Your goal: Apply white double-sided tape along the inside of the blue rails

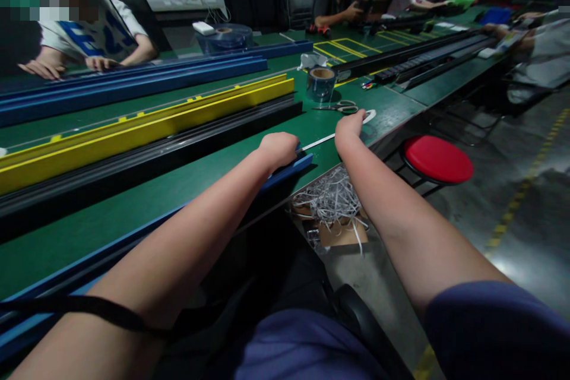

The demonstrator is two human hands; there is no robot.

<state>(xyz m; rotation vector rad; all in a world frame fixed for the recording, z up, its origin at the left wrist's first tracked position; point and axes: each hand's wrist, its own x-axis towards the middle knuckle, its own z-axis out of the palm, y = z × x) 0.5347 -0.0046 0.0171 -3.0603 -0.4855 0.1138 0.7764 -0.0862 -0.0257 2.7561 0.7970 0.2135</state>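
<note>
Strip point(318, 142), white and narrow, runs straight between the two hands I am guiding, level with the end of a blue rail point(296, 168) at the near edge of the green worktop point(392, 104). The left hand point(279, 149) curls over that end with its back to me, so I cannot tell whether its fingers pinch the strip, the rail or both. The right hand point(350, 132) pinches the strip farther along, and a pale loop point(370, 116) shows past its fingers.

I would make the pull light and even, since a hard tug might stretch something so thin, and carry the right hand low and in line with the rail against twist. Steady pressure from the left hand, close to the rail's end, should help.

My left forearm covers much of the rail, and a black strap point(80, 304) crossing it could snag. Scissors point(345, 107) lie just beyond the right hand, a film roll point(321, 86) behind them. A black rail point(249, 122) and a yellow rail point(236, 100) lie past the left hand. Below the edge, tangled white scraps point(332, 193) top a carton point(345, 234); a red stool point(439, 158) stands beyond my right forearm
</note>
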